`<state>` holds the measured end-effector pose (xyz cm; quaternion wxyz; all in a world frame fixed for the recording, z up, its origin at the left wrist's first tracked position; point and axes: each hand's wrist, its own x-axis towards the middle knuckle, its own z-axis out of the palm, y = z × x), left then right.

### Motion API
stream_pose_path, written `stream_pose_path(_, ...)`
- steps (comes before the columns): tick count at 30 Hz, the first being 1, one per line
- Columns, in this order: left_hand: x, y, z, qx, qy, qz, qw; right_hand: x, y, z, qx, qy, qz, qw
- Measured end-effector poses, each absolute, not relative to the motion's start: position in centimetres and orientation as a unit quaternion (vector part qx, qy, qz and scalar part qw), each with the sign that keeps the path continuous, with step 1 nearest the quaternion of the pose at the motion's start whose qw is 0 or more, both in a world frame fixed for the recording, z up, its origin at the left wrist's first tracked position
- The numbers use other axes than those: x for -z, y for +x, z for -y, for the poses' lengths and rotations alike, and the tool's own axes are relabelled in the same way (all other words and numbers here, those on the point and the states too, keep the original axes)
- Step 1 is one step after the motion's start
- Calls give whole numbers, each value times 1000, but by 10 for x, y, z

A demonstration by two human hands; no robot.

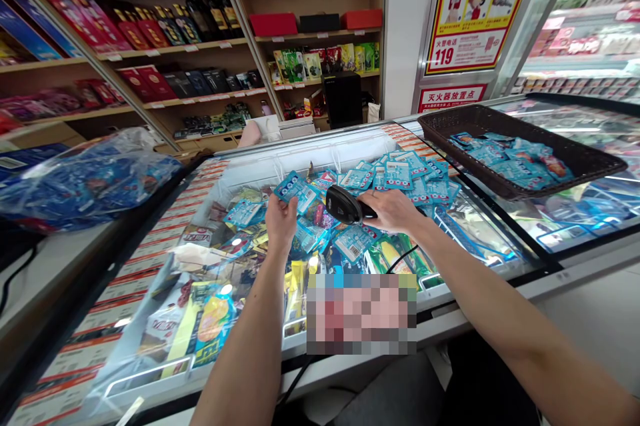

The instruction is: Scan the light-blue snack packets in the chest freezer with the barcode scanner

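My left hand (283, 218) pinches a blue snack packet (296, 190), its printed back with a white label turned up. Closed around the handle of a black barcode scanner (344, 205) is my right hand (395, 210). The scanner's head points left toward the packet, a short way apart from it. Beneath both hands lies the glass top of a chest freezer (265, 159). Several more blue packets (400, 173) are heaped on the glass beyond my right hand, and others lie scattered around (353, 243).
At the right, a dark brown basket (590, 153) holds several blue packets. A clear plastic bag (95, 173) full of blue packets sits at the left. The scanner's black cable (403, 258) runs toward me. Shelves with boxes and bottles (320, 33) stand behind the freezer.
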<state>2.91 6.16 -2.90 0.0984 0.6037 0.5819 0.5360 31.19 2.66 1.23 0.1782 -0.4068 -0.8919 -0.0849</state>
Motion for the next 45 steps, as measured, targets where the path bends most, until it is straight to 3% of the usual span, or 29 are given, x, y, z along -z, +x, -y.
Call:
stream_pose_path(3,26,26,-57,-535,551,-639,-32,-13,314,-27,90,-415,885,188)
stream_pose_path(6,27,20,-56,-530,516,-666,-98,-12,315,-28,100,-424,878,196)
stream_pose_path(14,22,22,-48,-443,419,-780,-141,-10,316,-31,108,-426,874,205)
stream_pose_path(17,16,31,-42,-429,491,-739,-170,-11,316,-30,109,-427,874,205)
stream_pose_path(22,20,39,-43,-305,699,-630,-150,-10,316,-29,108,-428,875,201)
stream_pose_path(29,29,31,-46,-301,645,-674,-194,-10,318,-30,116,-433,871,201)
stream_pose_path(33,21,37,-44,-316,683,-643,-140,-11,318,-30,118,-444,866,199)
stream_pose_path(39,7,68,-39,-237,782,-568,94,-12,319,-29,108,-465,856,196)
stream_pose_path(45,0,94,-23,-184,835,-506,113,-14,319,-29,92,-481,851,190)
